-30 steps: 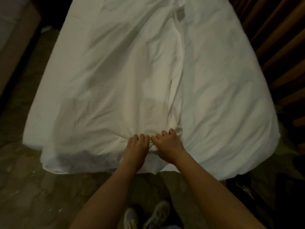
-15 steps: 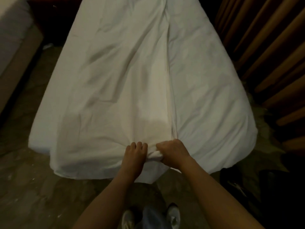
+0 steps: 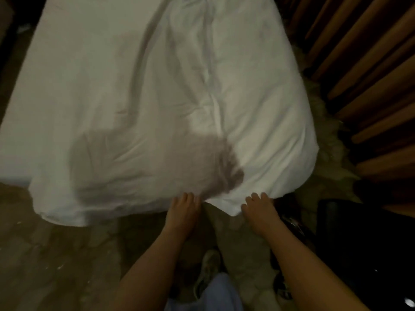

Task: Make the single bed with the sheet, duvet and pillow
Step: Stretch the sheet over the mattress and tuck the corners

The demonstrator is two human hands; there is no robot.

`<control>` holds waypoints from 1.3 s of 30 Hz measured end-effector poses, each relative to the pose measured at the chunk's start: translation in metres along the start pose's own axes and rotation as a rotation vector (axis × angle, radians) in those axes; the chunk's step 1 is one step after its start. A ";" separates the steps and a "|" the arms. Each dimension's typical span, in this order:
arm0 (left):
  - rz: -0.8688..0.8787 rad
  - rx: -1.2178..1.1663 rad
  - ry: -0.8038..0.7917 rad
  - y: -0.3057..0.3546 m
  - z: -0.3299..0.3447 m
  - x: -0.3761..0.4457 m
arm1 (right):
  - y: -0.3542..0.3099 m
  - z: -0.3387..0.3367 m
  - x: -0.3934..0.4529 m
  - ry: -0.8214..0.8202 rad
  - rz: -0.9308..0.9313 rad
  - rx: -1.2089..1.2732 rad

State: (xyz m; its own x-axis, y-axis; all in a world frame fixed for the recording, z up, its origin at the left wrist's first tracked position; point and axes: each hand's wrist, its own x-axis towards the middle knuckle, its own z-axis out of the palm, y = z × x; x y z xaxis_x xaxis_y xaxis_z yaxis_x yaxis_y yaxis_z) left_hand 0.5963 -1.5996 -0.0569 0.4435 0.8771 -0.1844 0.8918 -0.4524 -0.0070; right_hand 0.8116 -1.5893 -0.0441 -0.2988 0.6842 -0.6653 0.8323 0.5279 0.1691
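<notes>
A person at the foot of a single bed (image 3: 20,113) works on a white duvet (image 3: 157,104) spread along the mattress, its near edge spilling over the end toward the floor (image 3: 56,254). The left hand (image 3: 183,212) sits at the hem near the middle, fingers curled over the cloth; the right hand (image 3: 258,209) lies on a corner-like flap just to its right, fingers bent on the fabric, though whether either truly pinches the cloth cannot be told in the dim, blurred view. The step in hand appears to be squaring the duvet at the foot; the next move likely calls for drawing the hem out to both sides and smoothing the long central ridge. No pillow is visible. Room is open on the bed's left side, while pleated curtains (image 3: 359,75) and dark objects crowd the right, leaving a narrow gap there.
</notes>
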 end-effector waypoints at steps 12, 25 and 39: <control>-0.293 0.034 0.020 -0.072 -0.007 -0.009 | -0.064 -0.107 0.053 0.353 -0.087 0.202; -0.286 0.041 0.022 -0.178 0.108 -0.033 | -0.187 -0.055 0.181 0.372 0.029 0.164; -0.133 0.004 0.193 -0.199 0.069 -0.014 | -0.176 -0.090 0.161 0.739 0.012 0.187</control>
State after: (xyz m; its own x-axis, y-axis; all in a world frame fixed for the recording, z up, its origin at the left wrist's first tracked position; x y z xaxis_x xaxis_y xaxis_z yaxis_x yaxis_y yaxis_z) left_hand 0.4063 -1.5333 -0.1210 0.3318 0.9433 0.0096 0.9432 -0.3315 -0.0230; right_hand 0.5754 -1.5269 -0.1156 -0.4692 0.8831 0.0064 0.8831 0.4692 0.0035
